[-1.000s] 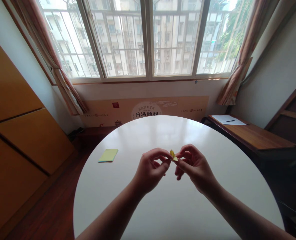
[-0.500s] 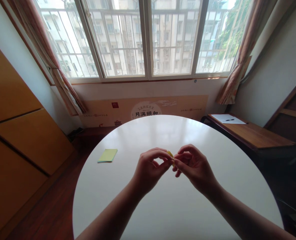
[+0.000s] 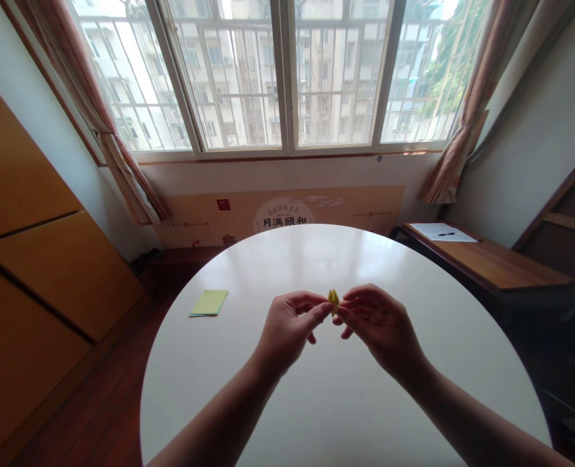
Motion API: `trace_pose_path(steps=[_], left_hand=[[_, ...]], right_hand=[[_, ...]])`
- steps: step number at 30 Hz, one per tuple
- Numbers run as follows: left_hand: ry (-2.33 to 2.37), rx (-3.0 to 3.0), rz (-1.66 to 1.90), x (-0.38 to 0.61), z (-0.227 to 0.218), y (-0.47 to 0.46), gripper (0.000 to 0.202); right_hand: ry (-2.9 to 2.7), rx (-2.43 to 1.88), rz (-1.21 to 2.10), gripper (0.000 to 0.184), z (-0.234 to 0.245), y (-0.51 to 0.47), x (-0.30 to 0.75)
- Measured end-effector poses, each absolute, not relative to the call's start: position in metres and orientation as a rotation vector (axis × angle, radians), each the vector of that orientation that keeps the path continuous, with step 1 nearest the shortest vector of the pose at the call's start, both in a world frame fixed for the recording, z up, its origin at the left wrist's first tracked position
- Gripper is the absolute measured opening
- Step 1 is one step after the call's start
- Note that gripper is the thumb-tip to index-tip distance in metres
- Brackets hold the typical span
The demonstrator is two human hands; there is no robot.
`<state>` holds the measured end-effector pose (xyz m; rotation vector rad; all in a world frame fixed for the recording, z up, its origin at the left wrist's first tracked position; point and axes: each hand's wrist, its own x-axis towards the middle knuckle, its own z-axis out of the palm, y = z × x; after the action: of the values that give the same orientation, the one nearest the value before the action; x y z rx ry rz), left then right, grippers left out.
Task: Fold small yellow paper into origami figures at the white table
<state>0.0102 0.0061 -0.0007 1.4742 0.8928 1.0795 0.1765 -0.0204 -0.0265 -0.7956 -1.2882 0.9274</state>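
Note:
A small folded piece of yellow paper [image 3: 334, 299] is held above the round white table [image 3: 316, 402], pinched between both hands. My left hand [image 3: 290, 332] grips its left side with thumb and forefinger, the other fingers curled. My right hand [image 3: 377, 327] pinches its right side, fingers bent inward. Most of the paper is hidden by my fingertips; only a pointed tip shows above them.
A thin stack of yellow-green paper sheets [image 3: 210, 302] lies on the table's left side. A wooden side desk [image 3: 496, 266] with a white sheet and pen [image 3: 441, 232] stands at the right. Wooden cabinets [image 3: 34, 259] line the left wall, with windows beyond.
Both hands stay pinched on the yellow paper. Its tip was nearly hidden half a second ago and now pokes up between my fingertips again.

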Motion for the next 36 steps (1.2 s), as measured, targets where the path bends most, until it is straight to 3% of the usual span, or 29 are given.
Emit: trace_pose_path(steps=[13, 36], left_hand=[[0.917, 1.426, 1.061, 0.0106, 0.0006, 0.0054, 0.028], [1.039, 1.567, 0.915, 0.0075, 0.0032, 0.0062, 0.025]], right_hand=[[-1.29, -0.834, 1.169, 0.027, -0.0249, -0.0166, 0.1818], [-1.321, -0.954, 1.154, 0.031, -0.0241, -0.0186, 0.1762]])
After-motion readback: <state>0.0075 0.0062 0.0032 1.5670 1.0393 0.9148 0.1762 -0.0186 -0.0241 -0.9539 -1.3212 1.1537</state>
